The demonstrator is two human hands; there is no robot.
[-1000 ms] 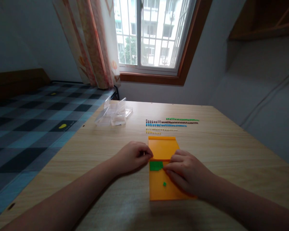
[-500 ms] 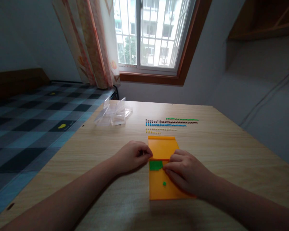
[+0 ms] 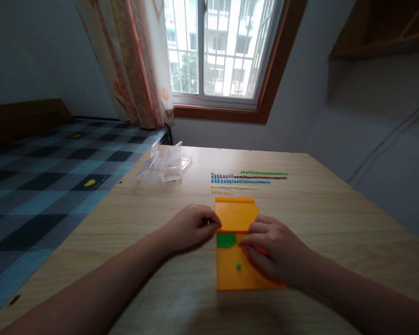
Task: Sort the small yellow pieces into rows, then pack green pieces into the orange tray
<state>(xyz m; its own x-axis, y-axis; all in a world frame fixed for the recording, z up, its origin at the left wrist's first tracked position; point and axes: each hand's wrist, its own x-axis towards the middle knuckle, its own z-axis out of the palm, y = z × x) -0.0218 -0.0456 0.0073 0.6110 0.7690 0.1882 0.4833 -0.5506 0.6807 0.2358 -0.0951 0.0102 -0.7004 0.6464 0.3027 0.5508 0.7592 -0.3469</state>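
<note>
An orange plastic case (image 3: 226,274) lies opened out on the table, its far panel (image 3: 234,214) beyond a raised cross edge. In the near half, a flat green patch of small pieces (image 3: 226,240) sits against the upper left corner. One loose green piece (image 3: 238,266) rests lower down. My left hand (image 3: 194,225) is closed, thumb and fingertips pinching the case's left edge near the cross edge. Over the right side of the case is my right hand (image 3: 270,246), thumb and forefinger drawn together just right of the green patch. Whatever is between those fingertips is hidden.
Beyond the case, small pieces stand in rows: green (image 3: 264,173), dark brown (image 3: 249,177), blue (image 3: 240,181), pale (image 3: 233,188) and yellow (image 3: 221,191). Clear plastic boxes (image 3: 171,167) are piled at the back left. A checked bed (image 3: 56,186) adjoins the table's left side.
My right hand has shifted slightly right, away from the green patch, whose right end shows more. The left hand and the loose green piece have stayed put.
</note>
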